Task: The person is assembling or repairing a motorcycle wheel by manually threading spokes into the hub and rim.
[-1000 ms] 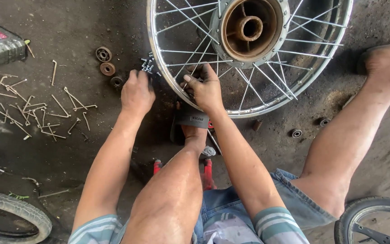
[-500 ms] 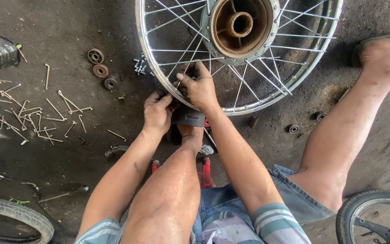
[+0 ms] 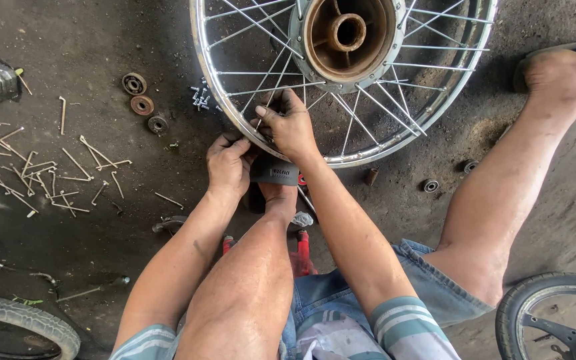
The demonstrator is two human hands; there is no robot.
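A: Since the earlier frames, left hand (image 3: 229, 163) has shifted off the ground by the small bolts and come in against the rim, just below the right.

B: Grip state?

A: Right hand (image 3: 287, 123) has its grip closed on a spoke (image 3: 269, 93) where it meets the chrome rim (image 3: 216, 100); thumb on top, fingers curled. Left grip is closed against the rim's outer edge; what it pinches, cannot tell.

B: Wheel position?

A: Spoked wheel (image 3: 395, 107) lies flat on the floor, hub (image 3: 347, 33) up, near edge pinned by a sandalled foot (image 3: 276, 175).

B: Technique note?

A: Judgement: keep the rim steadied by the left while the right works one spoke end only; keep foot pressure even.

B: Surroundings?

A: Loose spokes (image 3: 41, 170) scattered left, three round bearings (image 3: 143, 105) and a cluster of small bolts (image 3: 200, 98) near the rim.
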